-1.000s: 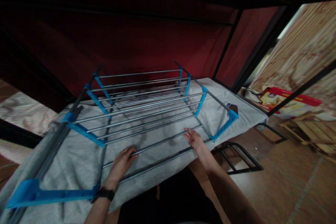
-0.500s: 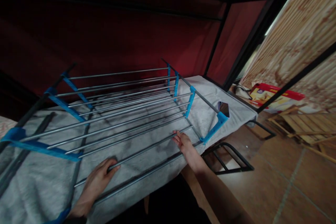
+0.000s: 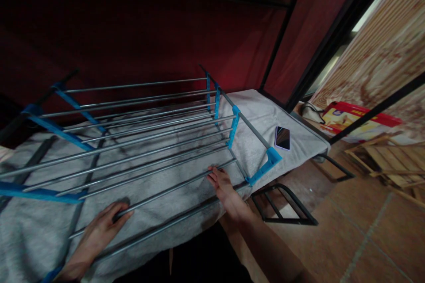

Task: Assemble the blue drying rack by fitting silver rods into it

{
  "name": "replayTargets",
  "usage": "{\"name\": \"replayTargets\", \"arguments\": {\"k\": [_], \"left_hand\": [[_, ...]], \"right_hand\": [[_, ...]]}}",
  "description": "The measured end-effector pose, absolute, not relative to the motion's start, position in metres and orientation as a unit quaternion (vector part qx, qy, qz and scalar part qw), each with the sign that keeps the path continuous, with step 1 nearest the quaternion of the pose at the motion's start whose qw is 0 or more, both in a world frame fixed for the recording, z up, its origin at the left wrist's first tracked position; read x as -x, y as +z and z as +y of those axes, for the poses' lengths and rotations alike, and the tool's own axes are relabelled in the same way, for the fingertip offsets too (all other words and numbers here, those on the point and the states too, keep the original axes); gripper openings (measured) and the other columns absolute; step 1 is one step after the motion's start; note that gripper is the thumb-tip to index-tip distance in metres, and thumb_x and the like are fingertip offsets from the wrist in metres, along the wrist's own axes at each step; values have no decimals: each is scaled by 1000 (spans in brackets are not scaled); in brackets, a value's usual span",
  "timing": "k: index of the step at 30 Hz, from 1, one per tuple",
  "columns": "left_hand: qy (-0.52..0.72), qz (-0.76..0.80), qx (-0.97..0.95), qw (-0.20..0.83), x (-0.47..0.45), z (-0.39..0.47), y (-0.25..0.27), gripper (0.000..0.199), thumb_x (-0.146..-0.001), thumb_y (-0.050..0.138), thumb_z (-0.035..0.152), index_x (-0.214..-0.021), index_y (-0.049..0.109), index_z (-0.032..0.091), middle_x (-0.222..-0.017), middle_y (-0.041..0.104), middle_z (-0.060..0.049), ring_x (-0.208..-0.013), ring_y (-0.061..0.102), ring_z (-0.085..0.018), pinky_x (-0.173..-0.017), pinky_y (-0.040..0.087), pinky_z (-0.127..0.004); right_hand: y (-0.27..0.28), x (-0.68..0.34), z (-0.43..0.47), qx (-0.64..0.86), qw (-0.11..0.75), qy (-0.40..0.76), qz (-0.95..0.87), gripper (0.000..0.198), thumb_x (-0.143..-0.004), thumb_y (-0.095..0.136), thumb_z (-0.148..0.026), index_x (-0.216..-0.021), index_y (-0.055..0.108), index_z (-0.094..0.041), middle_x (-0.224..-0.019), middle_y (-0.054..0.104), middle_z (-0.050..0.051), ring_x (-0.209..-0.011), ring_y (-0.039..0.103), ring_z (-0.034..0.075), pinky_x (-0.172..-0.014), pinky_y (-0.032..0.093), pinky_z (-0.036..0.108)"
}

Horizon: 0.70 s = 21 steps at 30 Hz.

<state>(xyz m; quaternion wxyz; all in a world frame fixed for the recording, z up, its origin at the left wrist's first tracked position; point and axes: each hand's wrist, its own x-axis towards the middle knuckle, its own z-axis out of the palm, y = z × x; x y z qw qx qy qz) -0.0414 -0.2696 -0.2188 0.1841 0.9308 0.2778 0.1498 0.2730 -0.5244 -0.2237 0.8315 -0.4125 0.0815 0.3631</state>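
A rack of grey metal rods with blue plastic brackets (image 3: 234, 127) lies across a grey blanket (image 3: 189, 170). One thin metal rod (image 3: 169, 191) near the front is held between both hands. My left hand (image 3: 108, 221) is closed around its left part, with the thumb along it. My right hand (image 3: 219, 181) pinches the same rod close to its right end. That right end lies near a dark side tube of the rack. In front runs a thicker grey tube (image 3: 166, 227), which neither hand grips. My right forearm passes over its right part.
A phone (image 3: 282, 138) rests on the blanket to the right of the rack. Beyond the bed edge are a black metal ladder-like frame (image 3: 288, 203), a red and yellow box (image 3: 358, 119) and folded wooden slats (image 3: 388, 161). Dark bed posts and a red curtain (image 3: 159, 44) stand behind.
The view has shifted, so the rack and both hands appear farther left. Both hands keep their hold on the same rod, which looks nearly unmoved against the rack.
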Motion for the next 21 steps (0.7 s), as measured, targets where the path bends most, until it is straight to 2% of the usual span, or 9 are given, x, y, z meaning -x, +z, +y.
{"name": "replayTargets", "arguments": {"k": [10, 21], "left_hand": [[137, 272, -938, 167, 43, -271, -221, 45, -84, 53, 67, -92, 64, 24, -93, 71, -4, -85, 68, -21, -81, 53, -30], [122, 280, -933, 192, 39, -281, -209, 42, -87, 52, 61, -96, 64, 22, -98, 69, -6, -94, 66, -23, -86, 51, -33]], "right_hand": [[-220, -270, -529, 418, 834, 355, 55, 26, -69, 74, -38, -85, 58, -27, -95, 70, 0, -97, 65, 18, -92, 52, 37], [-224, -274, -518, 435, 824, 348, 105, 22, -69, 77, -24, -74, 55, -26, -76, 69, -3, -74, 64, 15, -81, 55, 33]]}}
